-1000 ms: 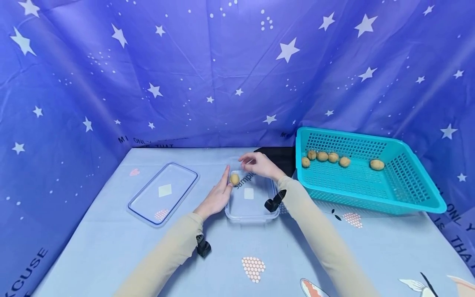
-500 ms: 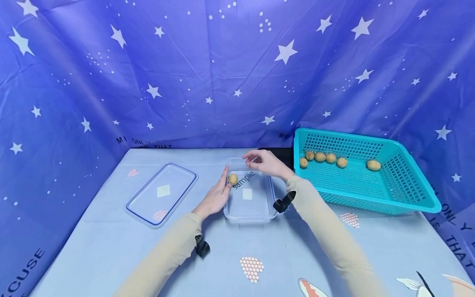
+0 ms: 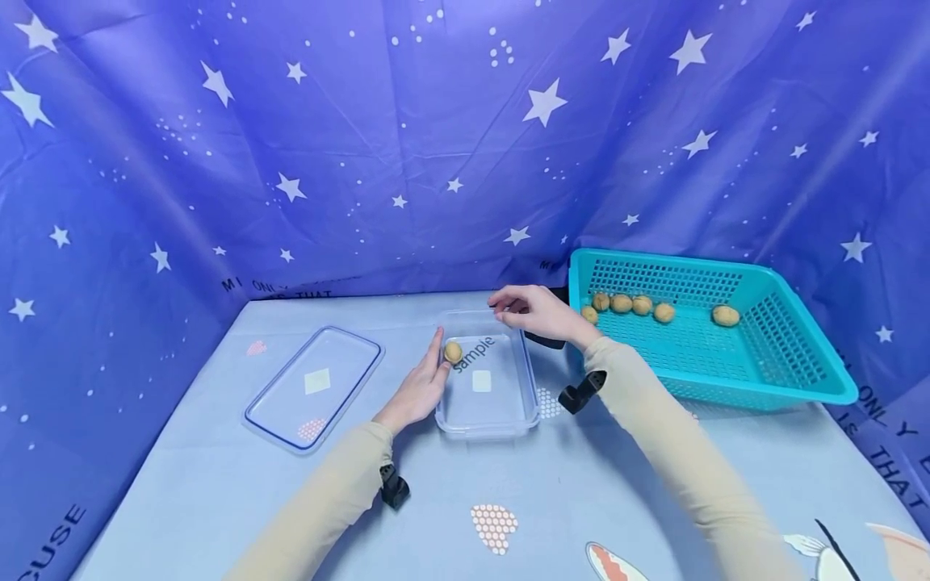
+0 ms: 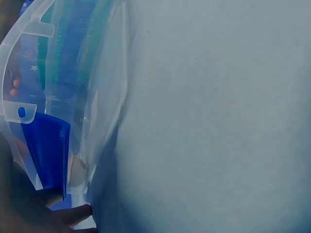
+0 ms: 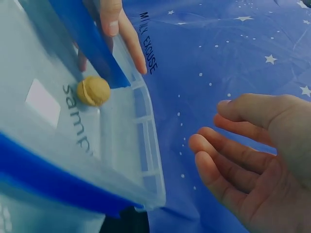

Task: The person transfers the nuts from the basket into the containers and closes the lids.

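Observation:
A clear plastic food container [image 3: 494,429] stands uncovered on the table, with one walnut [image 3: 453,352] near its left side. By the walnut, the word "sample" shows through the bottom. My left hand [image 3: 416,391] lies along the container's left wall, fingers straight, thumb up at the rim; in the right wrist view its thumb is beside a raised blue latch [image 5: 90,41]. Over the back right corner hovers my right hand [image 3: 536,311], its fingers loosely bent; in the right wrist view this hand [image 5: 257,155] holds nothing and is apart from the container.
A turquoise mesh basket [image 3: 726,394] stands at the right, holding several walnuts [image 3: 643,305] along its left and one apart [image 3: 725,315]. At the left lies a clear lid [image 3: 315,389] with a blue seal. A starry blue curtain [image 3: 327,145] hangs behind.
My right hand has drawn away to the right and back from above the container. My left hand stays at the container's left wall. The walnut lies where it was; the head view has shifted slightly.

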Action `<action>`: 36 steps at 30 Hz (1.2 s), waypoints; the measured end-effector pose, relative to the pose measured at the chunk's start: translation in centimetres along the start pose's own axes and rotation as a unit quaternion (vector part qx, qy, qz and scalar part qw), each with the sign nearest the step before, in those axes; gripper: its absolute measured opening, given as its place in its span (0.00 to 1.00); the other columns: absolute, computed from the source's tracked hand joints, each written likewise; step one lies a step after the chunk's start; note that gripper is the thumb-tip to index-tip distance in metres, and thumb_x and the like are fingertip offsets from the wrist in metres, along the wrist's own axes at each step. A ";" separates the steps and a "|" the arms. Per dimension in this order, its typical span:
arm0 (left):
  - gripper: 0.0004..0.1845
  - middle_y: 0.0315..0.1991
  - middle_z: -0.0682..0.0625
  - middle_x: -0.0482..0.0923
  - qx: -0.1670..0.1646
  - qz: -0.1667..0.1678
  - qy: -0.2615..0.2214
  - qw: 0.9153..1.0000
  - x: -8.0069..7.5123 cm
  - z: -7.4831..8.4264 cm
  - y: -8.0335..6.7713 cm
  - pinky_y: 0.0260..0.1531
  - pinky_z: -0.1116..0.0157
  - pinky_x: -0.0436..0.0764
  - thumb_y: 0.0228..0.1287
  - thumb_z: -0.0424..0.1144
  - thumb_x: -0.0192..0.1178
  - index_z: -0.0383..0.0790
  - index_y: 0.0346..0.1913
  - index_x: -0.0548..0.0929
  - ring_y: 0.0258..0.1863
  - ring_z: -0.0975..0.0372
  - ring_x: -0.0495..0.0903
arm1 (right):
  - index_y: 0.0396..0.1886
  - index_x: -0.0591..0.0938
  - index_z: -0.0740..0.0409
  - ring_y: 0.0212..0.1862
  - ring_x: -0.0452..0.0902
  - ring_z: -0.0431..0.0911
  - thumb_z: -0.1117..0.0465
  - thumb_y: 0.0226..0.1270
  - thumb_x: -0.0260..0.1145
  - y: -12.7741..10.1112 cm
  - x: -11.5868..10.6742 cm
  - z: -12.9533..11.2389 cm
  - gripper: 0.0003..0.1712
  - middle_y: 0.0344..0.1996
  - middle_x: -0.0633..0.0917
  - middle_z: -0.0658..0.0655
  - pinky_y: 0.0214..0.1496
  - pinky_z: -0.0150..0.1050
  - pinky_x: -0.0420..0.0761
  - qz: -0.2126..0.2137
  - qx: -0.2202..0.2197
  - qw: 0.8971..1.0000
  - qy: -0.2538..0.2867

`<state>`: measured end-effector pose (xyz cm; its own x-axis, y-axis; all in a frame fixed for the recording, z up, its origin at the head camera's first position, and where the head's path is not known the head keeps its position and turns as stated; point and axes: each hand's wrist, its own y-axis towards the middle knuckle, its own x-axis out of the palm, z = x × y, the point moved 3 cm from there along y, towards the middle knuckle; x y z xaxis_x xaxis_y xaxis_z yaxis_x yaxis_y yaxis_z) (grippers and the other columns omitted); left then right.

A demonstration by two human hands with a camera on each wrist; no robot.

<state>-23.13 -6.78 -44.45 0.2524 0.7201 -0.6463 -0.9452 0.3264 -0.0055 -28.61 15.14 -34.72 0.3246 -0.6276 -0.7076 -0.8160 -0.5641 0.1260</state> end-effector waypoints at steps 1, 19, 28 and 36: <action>0.33 0.76 0.48 0.39 0.001 0.000 -0.001 1.000 0.0 0.0 0.0 0.70 0.55 0.48 0.78 0.42 0.37 0.46 0.78 0.37 0.73 0.51 0.48 | 0.56 0.80 0.61 0.45 0.81 0.48 0.64 0.69 0.62 -0.2 -0.2 0.0 0.17 0.43 0.84 0.58 0.48 0.45 0.80 -0.002 -0.002 1.000 -0.003; 0.33 0.77 0.50 0.37 0.001 0.003 0.004 1.000 0.0 0.1 -0.1 0.70 0.55 0.47 0.78 0.42 0.36 0.46 0.78 0.36 0.73 0.53 0.46 | 0.56 0.79 0.61 0.45 0.81 0.51 0.64 0.70 0.61 -3.8 -5.4 1.3 0.16 0.43 0.84 0.58 0.45 0.47 0.79 0.008 0.018 0.999 -0.049; 0.33 0.76 0.50 0.37 0.009 0.001 0.001 1.000 0.2 0.1 0.0 0.70 0.55 0.47 0.78 0.42 0.37 0.46 0.78 0.37 0.73 0.54 0.46 | 0.59 0.77 0.61 0.46 0.80 0.54 0.62 0.73 0.58 -5.6 -7.8 2.4 0.18 0.46 0.82 0.60 0.43 0.46 0.78 -0.008 0.062 0.996 -0.059; 0.33 0.76 0.50 0.37 0.004 0.000 0.000 1.000 0.1 -0.1 0.0 0.70 0.55 0.47 0.78 0.42 0.36 0.47 0.78 0.36 0.73 0.53 0.46 | 0.61 0.75 0.65 0.47 0.79 0.55 0.61 0.73 0.57 -6.2 -9.6 3.7 0.20 0.50 0.80 0.65 0.44 0.51 0.79 -0.019 0.085 0.995 -0.057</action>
<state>-23.18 -6.79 -44.56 0.2522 0.7209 -0.6456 -0.9438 0.3306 0.0005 -28.45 26.63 -31.32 0.3081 -0.5370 -0.7853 -0.8763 -0.4815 -0.0146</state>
